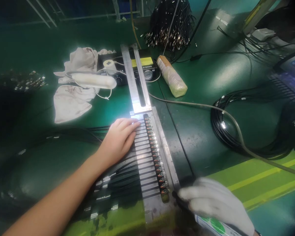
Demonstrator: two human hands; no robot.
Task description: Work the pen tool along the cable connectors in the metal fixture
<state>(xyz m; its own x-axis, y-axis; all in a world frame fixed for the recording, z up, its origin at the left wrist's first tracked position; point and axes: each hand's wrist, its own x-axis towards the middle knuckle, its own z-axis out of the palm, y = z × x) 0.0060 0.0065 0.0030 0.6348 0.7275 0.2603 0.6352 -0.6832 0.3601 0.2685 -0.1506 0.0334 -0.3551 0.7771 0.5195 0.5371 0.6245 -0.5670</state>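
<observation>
My left hand (118,139) lies flat on the slotted fixture (149,182), wires (127,164) seated; my right hand (215,199) grips a dark tool (181,201). Whether the ends (164,190) are finished, I can't tell.

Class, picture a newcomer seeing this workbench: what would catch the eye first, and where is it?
Probably the slotted metal fixture in the middle, with its row of stripped wire ends down the slot and the bare left hand resting on its upper part. Next, the white-gloved right hand at lower right, then the thick bundle of black cables at the top, right of centre.
</observation>
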